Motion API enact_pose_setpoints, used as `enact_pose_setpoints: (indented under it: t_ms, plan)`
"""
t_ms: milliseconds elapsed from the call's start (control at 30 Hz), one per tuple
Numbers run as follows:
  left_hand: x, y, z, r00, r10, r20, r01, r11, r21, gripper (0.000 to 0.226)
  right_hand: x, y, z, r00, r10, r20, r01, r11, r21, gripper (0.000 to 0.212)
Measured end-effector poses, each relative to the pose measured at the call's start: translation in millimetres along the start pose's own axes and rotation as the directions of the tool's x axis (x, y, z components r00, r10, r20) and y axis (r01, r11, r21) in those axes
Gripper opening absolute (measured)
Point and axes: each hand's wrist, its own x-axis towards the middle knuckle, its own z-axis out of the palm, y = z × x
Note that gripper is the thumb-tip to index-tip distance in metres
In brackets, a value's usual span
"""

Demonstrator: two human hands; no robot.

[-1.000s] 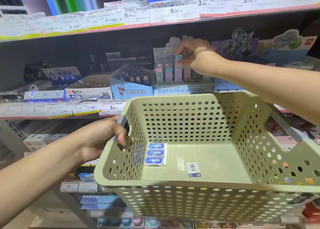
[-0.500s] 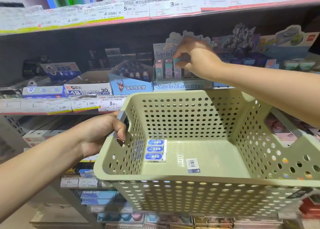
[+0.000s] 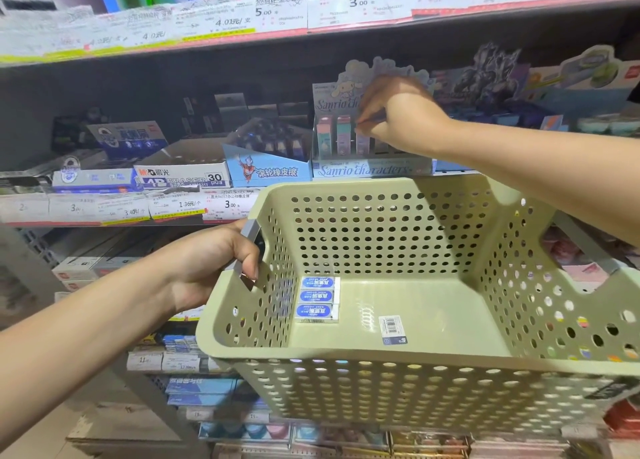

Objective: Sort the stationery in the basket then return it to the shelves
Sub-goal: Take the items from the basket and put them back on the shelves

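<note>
My left hand (image 3: 207, 268) grips the grey handle (image 3: 247, 247) of a pale green perforated basket (image 3: 381, 354), held up in front of the shelves. Three blue-and-white erasers (image 3: 318, 299) lie in a column on the basket floor by its left wall, with a barcode sticker (image 3: 393, 328) beside them. My right hand (image 3: 398, 115) reaches over the basket to the Sanrio display box (image 3: 370, 170) on the middle shelf. Its curled fingertips pinch the top of a purple pastel eraser (image 3: 362, 143) standing in the box next to two others.
Left of the display box stand a blue cartoon eraser box (image 3: 270, 171) and an M&G 4B eraser carton (image 3: 183, 178). Price labels (image 3: 121, 209) line the shelf edge. Another shelf edge (image 3: 311, 11) hangs close above; lower shelves hold more stock.
My right hand has lowered the pastel eraser down into the Sanrio box, so it now stands level with the others. The basket and my left hand have barely moved.
</note>
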Motion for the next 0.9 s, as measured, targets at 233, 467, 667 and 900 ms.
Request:
enact_pose_setpoints:
  t_ms: [233,467,667,900]
  plan:
    - [-1.9,0.8,1.0,1.000,0.009,0.004,-0.009,1.000,0.029,0.051,-5.7,-3.8,-4.9,0.997,0.069,0.037,-0.068,0.998,-0.016,0.026]
    - [-3.0,0.6,0.2,1.000,0.004,-0.010,-0.003,1.000,0.028,0.048,-37.7,-37.5,-9.4,0.994,-0.095,-0.054,0.102,0.984,0.147,0.012]
    - [-2.9,-1.2,-0.8,0.999,0.009,-0.036,-0.008,0.999,0.039,0.055,-72.7,-79.5,1.2,0.866,-0.260,0.426,0.147,0.948,0.281,0.023]
    - [-5.7,-2.1,6.3,0.998,0.028,-0.052,-0.024,0.997,0.071,0.049,-100.2,-101.7,54.8,0.399,-0.225,0.889,0.012,0.970,0.241,0.018]
